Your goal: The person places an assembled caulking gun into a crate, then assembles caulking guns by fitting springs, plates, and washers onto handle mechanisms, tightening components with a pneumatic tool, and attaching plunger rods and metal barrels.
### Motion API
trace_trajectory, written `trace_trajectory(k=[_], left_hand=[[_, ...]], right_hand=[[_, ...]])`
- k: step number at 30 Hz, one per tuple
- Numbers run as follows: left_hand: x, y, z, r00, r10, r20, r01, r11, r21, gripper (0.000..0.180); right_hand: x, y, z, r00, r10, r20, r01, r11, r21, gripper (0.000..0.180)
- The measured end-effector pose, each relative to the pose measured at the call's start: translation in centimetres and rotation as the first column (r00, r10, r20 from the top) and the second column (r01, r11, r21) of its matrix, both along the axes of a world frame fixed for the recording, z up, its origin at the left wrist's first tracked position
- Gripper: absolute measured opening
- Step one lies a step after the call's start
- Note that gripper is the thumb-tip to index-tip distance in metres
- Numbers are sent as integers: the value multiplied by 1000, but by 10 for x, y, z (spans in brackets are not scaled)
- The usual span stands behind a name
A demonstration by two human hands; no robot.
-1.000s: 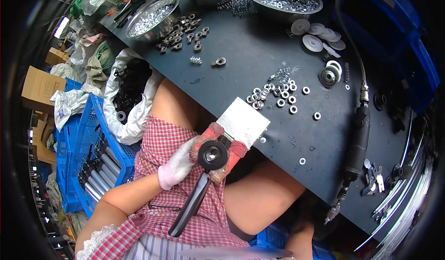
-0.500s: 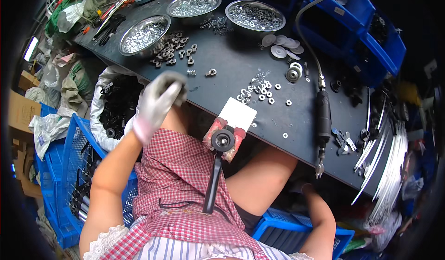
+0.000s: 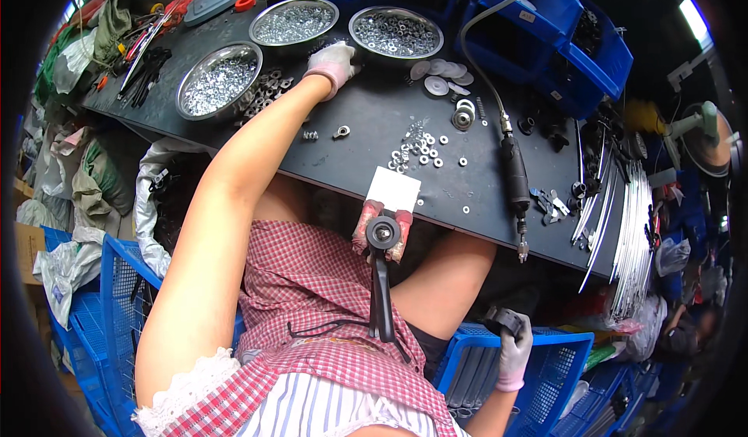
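My left hand [image 3: 333, 67], in a white and pink glove, reaches to the far side of the table between the metal bowls, where small dark springs lie. Its fingers curl downward; whatever they grip is hidden. Low on the right, my gloved right hand [image 3: 514, 353] is closed round a black part [image 3: 505, 320] above a blue basket [image 3: 558, 359]. In front of my lap, a black lever handle [image 3: 380, 293] with a round hub [image 3: 382, 233] sits between red padded jaws [image 3: 365, 226] at the table edge. A white square card [image 3: 394, 189] lies behind it.
Three bowls hold small metal parts: left [image 3: 185, 94], middle [image 3: 293, 41], right [image 3: 396, 53]. Washers [image 3: 425, 152] lie mid-table. An air screwdriver [image 3: 513, 172] hangs on a hose at the right, near white strips [image 3: 633, 234]. Blue bins [image 3: 592, 70] stand behind.
My left hand has moved from near the table's front edge to the springs between the bowls. My right hand has come up into view from under the table, holding a black part.
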State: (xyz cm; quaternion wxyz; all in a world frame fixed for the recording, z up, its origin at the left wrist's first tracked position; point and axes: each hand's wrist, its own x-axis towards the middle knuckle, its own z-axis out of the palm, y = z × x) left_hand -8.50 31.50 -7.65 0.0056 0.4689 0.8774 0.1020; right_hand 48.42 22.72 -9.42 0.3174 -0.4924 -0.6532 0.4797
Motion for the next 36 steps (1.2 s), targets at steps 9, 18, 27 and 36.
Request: trace_trajectory(k=[9,18,27,36], left_hand=[[102,-101,34,365,-701,613,-119,618,777,24],[219,-162,-18,-9,-768,640,-284,616,735,31],[204,-160,-11,703,-706,-83,545,460,701,26],[211,-163,-16,812,-560,164,315,658,684,19]], right_hand=[[-130,-66,-36,484,7,-875,-678,635,-369,26],[-158,-56,-36,551,212,-807,-784,462,-415,27],[-128,-32,-18,654,151,-742,-644,626,-440,20],[-130,195,78,852,242,-464,-195,970,147,9]])
